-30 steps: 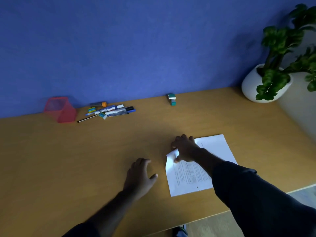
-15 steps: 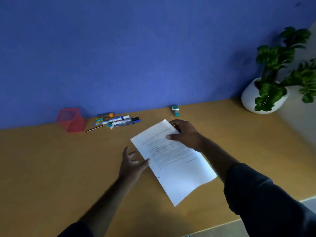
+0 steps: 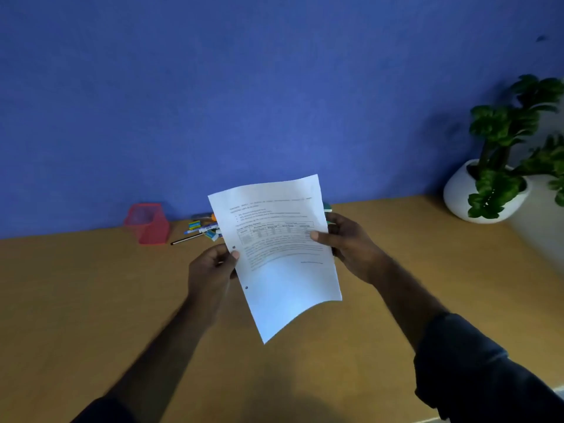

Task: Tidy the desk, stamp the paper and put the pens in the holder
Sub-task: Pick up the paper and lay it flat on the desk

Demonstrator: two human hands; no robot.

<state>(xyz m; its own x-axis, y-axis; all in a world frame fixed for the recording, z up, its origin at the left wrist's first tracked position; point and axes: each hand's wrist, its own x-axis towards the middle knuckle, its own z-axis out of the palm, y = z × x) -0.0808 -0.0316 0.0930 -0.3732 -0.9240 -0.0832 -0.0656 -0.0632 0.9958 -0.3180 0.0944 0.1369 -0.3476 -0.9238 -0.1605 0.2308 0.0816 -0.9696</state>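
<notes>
Since half a second ago the paper (image 3: pixel 283 254) has come up off the desk (image 3: pixel 91 300) and now hangs in the air in front of me, held by both hands. My left hand (image 3: pixel 210 270) pinches its left edge with the thumb on the printed face, and my right hand (image 3: pixel 351 245) pinches the right edge the same way, fingers curled behind the sheet. Its long axis runs from the top, tilted toward the wall, down to a sagging lower corner nearest me. As I judge it, the next move turns on the stamp (image 3: pixel 327 207), which peeks out just behind the sheet's right edge, closer to my right hand. Pens (image 3: pixel 201 228) lie in 1 loose heap beside the pink holder (image 3: pixel 148 222), well to the left and nearer my left hand.
</notes>
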